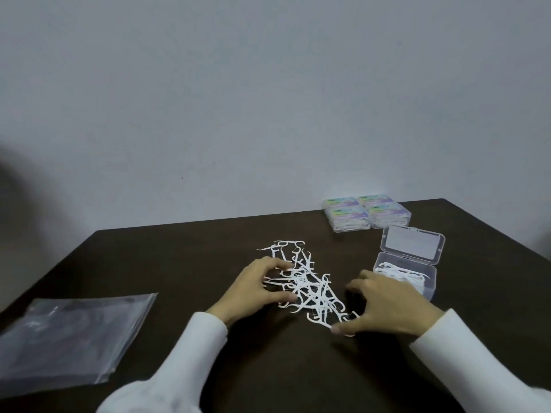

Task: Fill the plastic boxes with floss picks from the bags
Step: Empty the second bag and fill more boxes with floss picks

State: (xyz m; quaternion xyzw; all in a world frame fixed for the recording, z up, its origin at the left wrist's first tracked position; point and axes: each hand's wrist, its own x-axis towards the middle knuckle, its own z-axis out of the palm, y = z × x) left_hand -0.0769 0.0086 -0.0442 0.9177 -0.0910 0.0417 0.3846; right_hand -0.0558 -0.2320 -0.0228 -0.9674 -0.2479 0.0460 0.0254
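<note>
A loose pile of white floss picks [307,281] lies in the middle of the dark table [179,257]. My left hand [259,289] rests at the pile's left edge, fingers spread and curled over some picks. My right hand [384,305] cups the pile's right edge, fingers apart, its thumb touching a pick near the front. A clear plastic box [417,281] stands just right of the pile with its lid [413,244] swung open, and several picks lie inside it. Neither hand has lifted anything.
Several closed, filled boxes [366,214] with coloured labels sit grouped at the table's back right. A stack of flat clear plastic bags [74,335] lies at the front left. A plain wall rises behind the table.
</note>
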